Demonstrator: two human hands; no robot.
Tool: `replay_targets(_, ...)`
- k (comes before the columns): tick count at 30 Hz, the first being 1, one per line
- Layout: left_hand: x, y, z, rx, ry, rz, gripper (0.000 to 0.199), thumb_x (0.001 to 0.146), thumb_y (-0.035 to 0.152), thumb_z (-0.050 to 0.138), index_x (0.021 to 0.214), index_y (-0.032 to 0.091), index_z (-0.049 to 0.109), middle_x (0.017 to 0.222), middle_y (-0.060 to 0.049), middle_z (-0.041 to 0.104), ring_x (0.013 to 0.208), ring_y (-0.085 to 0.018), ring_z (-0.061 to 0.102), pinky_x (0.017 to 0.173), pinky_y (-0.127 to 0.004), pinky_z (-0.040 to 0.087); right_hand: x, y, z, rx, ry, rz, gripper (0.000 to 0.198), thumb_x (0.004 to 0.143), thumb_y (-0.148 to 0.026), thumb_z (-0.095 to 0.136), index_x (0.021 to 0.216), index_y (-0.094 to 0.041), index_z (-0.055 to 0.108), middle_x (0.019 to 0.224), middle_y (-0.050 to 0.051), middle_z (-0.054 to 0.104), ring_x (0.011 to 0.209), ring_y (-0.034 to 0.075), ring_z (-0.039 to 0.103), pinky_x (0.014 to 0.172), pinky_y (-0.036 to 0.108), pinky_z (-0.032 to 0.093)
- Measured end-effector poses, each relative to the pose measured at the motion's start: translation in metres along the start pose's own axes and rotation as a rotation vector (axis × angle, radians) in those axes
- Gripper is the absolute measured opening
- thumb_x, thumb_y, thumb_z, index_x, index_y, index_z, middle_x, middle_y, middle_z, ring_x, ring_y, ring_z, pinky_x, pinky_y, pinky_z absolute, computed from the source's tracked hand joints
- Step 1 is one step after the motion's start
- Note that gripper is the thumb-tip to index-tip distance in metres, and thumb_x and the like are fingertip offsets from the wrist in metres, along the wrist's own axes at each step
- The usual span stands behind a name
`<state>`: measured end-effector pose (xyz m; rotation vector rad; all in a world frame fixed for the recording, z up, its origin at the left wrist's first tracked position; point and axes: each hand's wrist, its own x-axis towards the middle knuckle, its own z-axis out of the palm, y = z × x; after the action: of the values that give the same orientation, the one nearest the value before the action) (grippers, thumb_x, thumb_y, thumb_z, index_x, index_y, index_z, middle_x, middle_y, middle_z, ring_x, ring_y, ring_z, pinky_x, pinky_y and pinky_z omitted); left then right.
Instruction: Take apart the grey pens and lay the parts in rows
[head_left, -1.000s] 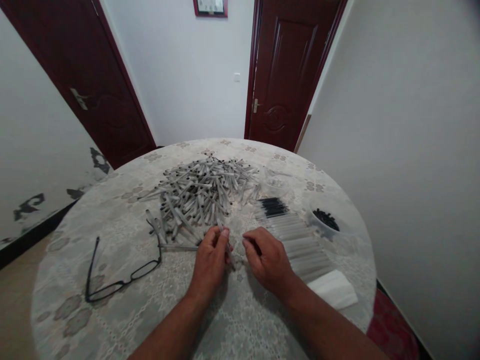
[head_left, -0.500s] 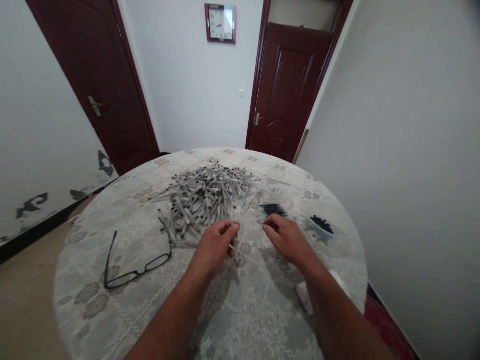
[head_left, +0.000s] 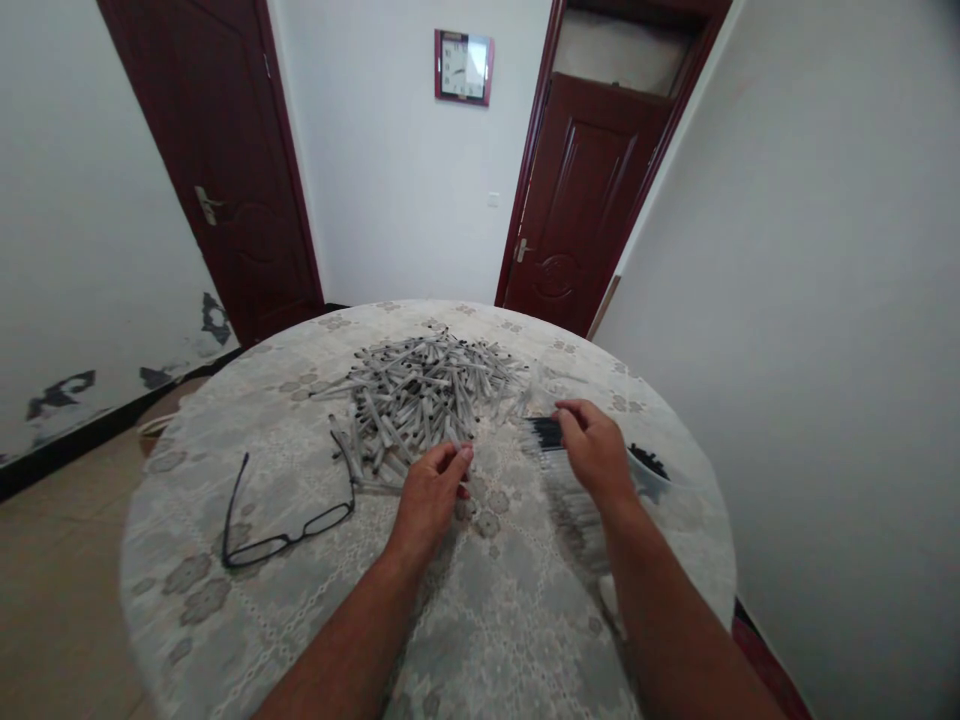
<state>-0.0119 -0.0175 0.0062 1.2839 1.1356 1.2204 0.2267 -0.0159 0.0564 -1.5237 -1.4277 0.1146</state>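
Note:
My left hand (head_left: 435, 490) is closed in a pinch on a translucent pen barrel, mostly hidden by the fingers, at the near edge of a heap of grey pen barrels (head_left: 409, 400) with dark ends. To the right, my right hand (head_left: 596, 450) has its thumb and forefinger bent together over the right end of a row of black pen refills (head_left: 543, 432). Whatever those fingertips grip is too small to make out. Beyond the right hand stands a shallow clear bowl of small black pen parts (head_left: 648, 462), partly covered by the hand.
Black-framed glasses (head_left: 289, 541) lie unfolded at the left of the round table, on a patterned tablecloth (head_left: 495, 620). A white object (head_left: 609, 597) sits partly under my right forearm. Clear plastic film (head_left: 551, 375) lies behind the refills. Walls and two doors surround the table.
My right hand has moved right and away from me, over the refills. The left hand stays near the heap, still pinching. The whole view has shifted slightly with the head.

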Motion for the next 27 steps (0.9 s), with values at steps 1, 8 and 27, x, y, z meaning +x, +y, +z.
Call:
replay_targets(1,-0.001,0.002,0.001,-0.004,-0.008,0.001,0.036,0.085,0.051,0.066,0.095,0.018,0.073,0.078,-0.002,0.065,0.068,-0.017,0.062,0.057,-0.027,0.055,-0.016,-0.008,0.005,0.035,-0.020,-0.032,0.029,0.096,-0.037,0.055,0.108,-0.020,0.074,0.098,0.008,0.078,0.088,0.025,0.071,0.084,0.036,0.053)
replay_targets(8,-0.008,0.013,0.001,-0.032,-0.092,-0.010,0.034,0.084,0.046,0.069,0.101,0.017,0.073,0.087,-0.006,0.072,0.082,-0.021,0.070,0.067,-0.032,0.060,-0.073,-0.033,0.043,0.089,-0.201,-0.385,0.017,0.098,-0.025,0.057,0.109,-0.019,0.070,0.094,0.006,0.073,0.074,0.018,0.064,0.075,0.030,0.050)
replay_targets(27,-0.029,0.030,-0.028,0.054,-0.192,-0.105,0.038,0.085,0.055,0.069,0.091,0.017,0.072,0.093,-0.010,0.077,0.088,-0.027,0.076,0.073,-0.035,0.060,-0.082,-0.033,0.047,0.052,-0.474,-0.513,0.011,0.099,-0.023,0.058,0.105,-0.020,0.067,0.092,0.005,0.069,0.080,0.018,0.062,0.075,0.029,0.046)
